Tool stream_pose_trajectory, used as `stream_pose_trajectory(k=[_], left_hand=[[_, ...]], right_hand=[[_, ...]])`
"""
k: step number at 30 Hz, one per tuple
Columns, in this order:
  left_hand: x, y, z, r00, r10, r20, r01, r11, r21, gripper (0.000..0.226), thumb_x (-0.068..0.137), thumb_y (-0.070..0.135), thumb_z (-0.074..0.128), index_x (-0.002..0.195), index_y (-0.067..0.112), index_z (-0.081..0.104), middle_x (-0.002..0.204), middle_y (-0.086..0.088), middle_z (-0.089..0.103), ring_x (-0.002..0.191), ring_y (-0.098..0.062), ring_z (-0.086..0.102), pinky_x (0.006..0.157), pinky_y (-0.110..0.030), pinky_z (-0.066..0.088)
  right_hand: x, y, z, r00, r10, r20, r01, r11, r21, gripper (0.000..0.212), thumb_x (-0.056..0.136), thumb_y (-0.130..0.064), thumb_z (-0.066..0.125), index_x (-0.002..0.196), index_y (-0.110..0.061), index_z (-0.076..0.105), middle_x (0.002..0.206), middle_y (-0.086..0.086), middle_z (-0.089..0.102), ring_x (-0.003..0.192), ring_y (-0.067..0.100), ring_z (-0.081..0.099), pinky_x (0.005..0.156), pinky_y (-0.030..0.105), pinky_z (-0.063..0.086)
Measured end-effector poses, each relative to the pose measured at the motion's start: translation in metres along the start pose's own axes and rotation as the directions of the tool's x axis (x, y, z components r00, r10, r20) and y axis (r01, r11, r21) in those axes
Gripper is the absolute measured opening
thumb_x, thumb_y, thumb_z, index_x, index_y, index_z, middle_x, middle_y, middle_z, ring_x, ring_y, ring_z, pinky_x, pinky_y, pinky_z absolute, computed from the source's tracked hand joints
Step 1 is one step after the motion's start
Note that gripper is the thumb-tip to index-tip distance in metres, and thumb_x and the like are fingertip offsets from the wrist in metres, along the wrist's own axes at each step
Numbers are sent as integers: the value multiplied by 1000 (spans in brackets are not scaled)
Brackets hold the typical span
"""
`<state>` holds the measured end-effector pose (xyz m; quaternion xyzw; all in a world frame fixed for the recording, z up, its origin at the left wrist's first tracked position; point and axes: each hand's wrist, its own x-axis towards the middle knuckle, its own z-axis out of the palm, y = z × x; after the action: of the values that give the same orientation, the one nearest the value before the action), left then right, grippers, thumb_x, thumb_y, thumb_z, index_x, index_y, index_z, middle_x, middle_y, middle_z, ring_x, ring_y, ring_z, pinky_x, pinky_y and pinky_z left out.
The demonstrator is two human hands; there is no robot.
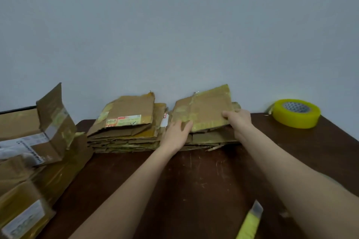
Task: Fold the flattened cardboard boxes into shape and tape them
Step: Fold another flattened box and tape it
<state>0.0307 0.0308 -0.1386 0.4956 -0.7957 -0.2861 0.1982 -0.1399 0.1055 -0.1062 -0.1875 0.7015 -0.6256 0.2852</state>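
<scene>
Two stacks of flattened cardboard boxes lie at the far edge of the dark wooden table (194, 176), against the wall. The left stack (126, 128) has a labelled sheet on top. On the right stack (206, 137), the top flattened box (204, 110) is tilted up at its far edge. My left hand (177, 132) grips that box at its near left corner. My right hand (238, 117) holds its near right corner, thumb on top. A roll of yellow tape (296, 113) sits at the table's far right.
Folded, taped boxes (35, 136) are piled at the left, one with an upright flap. A yellow box cutter (250, 221) lies near the table's front edge. The pale wall (174, 25) stands right behind the stacks.
</scene>
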Motion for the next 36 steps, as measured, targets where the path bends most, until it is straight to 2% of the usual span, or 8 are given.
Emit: stream_pose_trajectory(k=[3, 9, 14, 19, 28, 30, 33, 36], left_hand=[[-9, 16, -16, 986, 2, -167, -38, 976, -212, 77, 91, 57, 49, 151, 15, 24, 156, -8, 26, 141, -25, 29, 114, -46, 28], [-47, 44, -78, 891, 14, -455, -218, 891, -400, 103, 78, 52, 69, 153, 19, 6, 159, -3, 13, 145, -21, 18, 116, -42, 22], [-111, 31, -90, 909, 29, -417, -223, 877, -425, 118, 65, 56, 79, 153, 25, 7, 158, 1, 19, 144, -18, 21, 117, -43, 23], [-179, 2, -74, 932, 50, -359, -215, 874, -437, 120, 60, 44, 87, 151, 25, 11, 152, 2, 25, 138, -17, 29, 114, -41, 29], [-233, -47, -74, 979, 184, -86, -203, 860, -469, 108, 59, 40, 88, 143, 40, 20, 151, 8, 31, 136, -11, 35, 111, -33, 35], [-238, -49, -73, 978, 185, -98, -209, 849, -486, 105, 67, 32, 85, 145, 40, 15, 150, 9, 30, 133, -10, 37, 103, -21, 40], [-238, -56, -73, 945, 208, -251, -311, 804, -506, 106, 65, 46, 83, 143, 58, 11, 153, 15, 24, 136, -11, 37, 109, -37, 38], [-237, -55, -79, 904, 242, -352, -391, 801, -453, 88, 71, 54, 76, 136, 67, 18, 153, 20, 24, 137, -7, 35, 106, -35, 41]], right_hand=[[-3, -3, -1, 997, -44, 67, 36, 993, 115, 17, 88, -7, 62, 100, -18, 61, 103, -1, 67, 96, 21, 62, 94, 42, 51], [-56, -16, -30, 941, -184, 284, 110, 960, 256, 26, 90, -2, 59, 106, -21, 64, 97, 0, 69, 88, 17, 62, 79, 38, 49], [-118, 7, -53, 870, -279, 407, 242, 960, 141, 48, 85, 5, 63, 125, -20, 56, 112, 2, 69, 100, 22, 67, 90, 40, 54], [-176, 40, -60, 796, -327, 508, 379, 926, 2, 50, 83, -1, 70, 120, -29, 53, 107, -9, 65, 95, 7, 64, 73, 22, 55], [-205, 62, -64, 696, -563, 446, 650, 758, -57, 83, 86, -26, 70, 146, -54, 19, 145, -10, 45, 127, 12, 50, 99, 43, 49], [-208, 68, -60, 661, -597, 454, 705, 702, -103, 81, 86, -27, 69, 141, -61, 21, 140, -11, 49, 121, 10, 53, 96, 45, 50], [-210, 70, -54, 628, -629, 458, 752, 641, -152, 75, 88, -27, 66, 136, -65, 22, 132, -15, 49, 106, 6, 58, 87, 42, 54], [-209, 62, -51, 601, -628, 494, 788, 570, -235, 72, 91, -29, 63, 143, -56, 22, 128, -16, 45, 91, 6, 58, 82, 36, 54]])
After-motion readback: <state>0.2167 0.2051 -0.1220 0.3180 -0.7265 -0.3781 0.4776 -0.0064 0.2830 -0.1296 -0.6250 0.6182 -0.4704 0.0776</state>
